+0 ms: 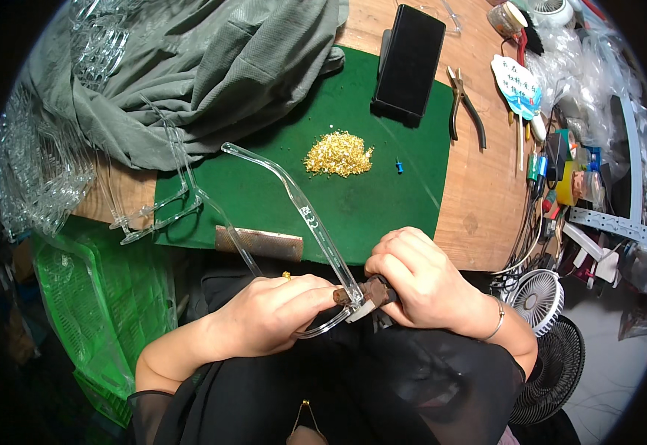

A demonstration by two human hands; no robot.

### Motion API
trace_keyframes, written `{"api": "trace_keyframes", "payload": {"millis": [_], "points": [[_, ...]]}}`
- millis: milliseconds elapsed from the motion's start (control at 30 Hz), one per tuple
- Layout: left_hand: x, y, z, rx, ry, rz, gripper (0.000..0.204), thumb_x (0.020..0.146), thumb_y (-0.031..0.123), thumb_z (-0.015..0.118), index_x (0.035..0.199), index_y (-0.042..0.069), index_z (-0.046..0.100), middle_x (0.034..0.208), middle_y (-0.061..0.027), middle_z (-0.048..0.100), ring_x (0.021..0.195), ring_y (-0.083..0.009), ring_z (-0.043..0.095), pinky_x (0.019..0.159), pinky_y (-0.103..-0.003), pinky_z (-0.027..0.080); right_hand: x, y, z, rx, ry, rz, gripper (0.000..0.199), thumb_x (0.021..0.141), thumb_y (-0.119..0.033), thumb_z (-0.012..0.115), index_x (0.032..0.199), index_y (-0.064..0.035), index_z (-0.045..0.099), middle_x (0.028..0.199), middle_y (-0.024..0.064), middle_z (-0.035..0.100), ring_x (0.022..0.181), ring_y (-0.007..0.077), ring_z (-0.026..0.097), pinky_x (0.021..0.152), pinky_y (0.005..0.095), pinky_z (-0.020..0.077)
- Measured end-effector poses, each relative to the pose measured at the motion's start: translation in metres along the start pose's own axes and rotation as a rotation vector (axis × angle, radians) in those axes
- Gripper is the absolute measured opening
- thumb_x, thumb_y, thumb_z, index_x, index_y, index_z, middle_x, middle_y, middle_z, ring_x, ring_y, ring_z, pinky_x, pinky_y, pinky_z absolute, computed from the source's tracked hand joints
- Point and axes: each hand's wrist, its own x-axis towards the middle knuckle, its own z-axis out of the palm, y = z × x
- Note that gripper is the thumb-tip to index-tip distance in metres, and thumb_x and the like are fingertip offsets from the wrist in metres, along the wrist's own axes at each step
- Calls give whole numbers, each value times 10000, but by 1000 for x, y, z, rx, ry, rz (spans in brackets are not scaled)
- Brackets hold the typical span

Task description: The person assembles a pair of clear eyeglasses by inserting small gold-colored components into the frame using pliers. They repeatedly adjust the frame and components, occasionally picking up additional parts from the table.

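My left hand is closed on a clear plastic eyeglass frame beyond the mat's near edge. One temple points up and away over the mat; another leans left behind my fingers. My right hand is wrapped round a dark metal tool, apparently pliers, its worn jaws at the frame's hinge corner. Fingers hide most of its handles and part of the frame. Ahead, a heap of tiny gold-coloured metal parts lies on the green mat, with a blue push pin to its right.
A grey cloth covers the far left, beside piled clear frames. Near the mat's front edge lies a brown textured strip. Far right are a black phone, pliers, cables and fans. A green crate stands lower left.
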Motion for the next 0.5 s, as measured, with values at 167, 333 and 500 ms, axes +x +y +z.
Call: {"api": "trace_keyframes", "payload": {"millis": [167, 333, 500], "points": [[-2, 0, 1, 38, -32, 0, 490, 609, -79, 626, 1083, 25, 557, 932, -94, 622, 751, -261, 622, 615, -317, 513, -2, 1, 7, -74, 38, 1, 220, 591, -74, 658, 750, -27, 513, 696, 86, 481, 684, 250, 514, 658, 343, 421], [-6, -4, 5, -37, -50, -20, 475, 623, -82, 629, 1079, 28, 555, 943, -108, 619, 764, -279, 622, 629, -330, 518, -9, 3, 11, -117, -35, 55, 209, 585, -76, 655, 696, -49, 479, 646, 76, 442, 637, 240, 488, 631, 338, 409], [-4, -1, 3, -141, -8, -44, 388, 741, -71, 610, 1110, 23, 540, 938, -111, 614, 724, -254, 626, 621, -307, 516, 0, 1, 0, -23, -51, 50, 252, 622, -118, 696, 774, -39, 511, 722, 89, 476, 707, 256, 509, 676, 346, 415]]}}
